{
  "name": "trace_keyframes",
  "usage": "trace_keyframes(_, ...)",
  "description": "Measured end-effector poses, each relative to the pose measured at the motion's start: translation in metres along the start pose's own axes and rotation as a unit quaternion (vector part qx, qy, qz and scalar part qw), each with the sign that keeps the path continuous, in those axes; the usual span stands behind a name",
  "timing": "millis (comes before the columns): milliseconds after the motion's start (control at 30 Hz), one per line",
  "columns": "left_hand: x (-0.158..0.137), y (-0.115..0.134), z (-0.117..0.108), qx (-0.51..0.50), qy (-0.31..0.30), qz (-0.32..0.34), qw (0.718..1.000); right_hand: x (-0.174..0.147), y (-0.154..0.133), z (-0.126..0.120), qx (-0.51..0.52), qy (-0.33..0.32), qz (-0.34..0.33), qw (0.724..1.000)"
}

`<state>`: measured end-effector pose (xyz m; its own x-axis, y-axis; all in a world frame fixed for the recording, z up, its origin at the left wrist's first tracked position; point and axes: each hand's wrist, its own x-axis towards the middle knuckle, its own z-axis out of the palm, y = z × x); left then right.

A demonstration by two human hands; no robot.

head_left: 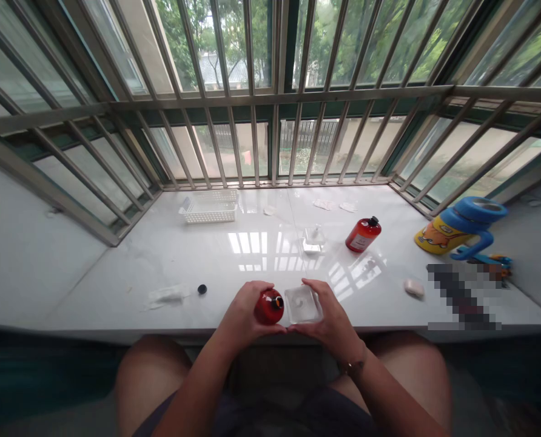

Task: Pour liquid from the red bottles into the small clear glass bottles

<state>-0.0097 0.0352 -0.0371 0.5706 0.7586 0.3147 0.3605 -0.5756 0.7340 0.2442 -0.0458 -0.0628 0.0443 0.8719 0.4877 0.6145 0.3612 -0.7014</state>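
My left hand (245, 312) is wrapped round a red bottle (267, 309) near the sill's front edge. The bottle's cap is off and its dark neck opening faces up toward me. Right beside it, my right hand (332, 315) grips a clear square container (301, 304), its thumb and fingers along the right and near sides. What the container holds, if anything, is hard to make out. Left of my hands lies a small black cap (202, 289). A crumpled clear plastic wrapper (167, 295) is beside that cap.
A second red bottle (362, 235), capped black, and a clear square container with a knobbed top (313, 240) stand farther back. A white basket (210, 207) sits back left. A blue-yellow jug (452, 227) and a pinkish soap-like piece (414, 288) are right. Metal bars (275, 142) line the window.
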Motion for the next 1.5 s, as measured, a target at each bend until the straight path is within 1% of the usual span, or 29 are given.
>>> trace_keyframes(200, 0.002, 0.006, -0.001, 0.008, -0.033, 0.003, 0.999, 0.006, -0.005, -0.005, -0.021, -0.027, -0.023, 0.999)
trace_keyframes(300, 0.004, 0.007, 0.0, 0.006, -0.048, -0.008, 0.999, 0.008, -0.006, -0.008, -0.037, -0.044, -0.026, 0.998)
trace_keyframes(500, 0.005, 0.007, 0.003, -0.017, -0.038, -0.081, 0.996, 0.016, -0.009, -0.017, -0.068, -0.067, -0.036, 0.995)
trace_keyframes(567, 0.006, 0.008, 0.003, -0.026, -0.04, -0.091, 0.995, 0.019, -0.01, -0.021, -0.078, -0.075, -0.04, 0.993)
trace_keyframes(833, 0.012, 0.008, 0.003, -0.043, -0.05, -0.074, 0.995, 0.029, -0.013, -0.031, -0.104, -0.109, -0.053, 0.987)
trace_keyframes(1133, 0.011, 0.005, 0.004, -0.084, -0.059, -0.078, 0.992, 0.037, -0.013, -0.036, -0.121, -0.126, -0.071, 0.982)
trace_keyframes(1300, 0.011, 0.003, 0.005, -0.107, -0.06, -0.074, 0.99, 0.044, -0.018, -0.041, -0.131, -0.155, -0.076, 0.976)
trace_keyframes(1500, 0.013, 0.002, 0.005, -0.132, -0.062, -0.077, 0.986, 0.051, -0.024, -0.046, -0.15, -0.173, -0.089, 0.969)
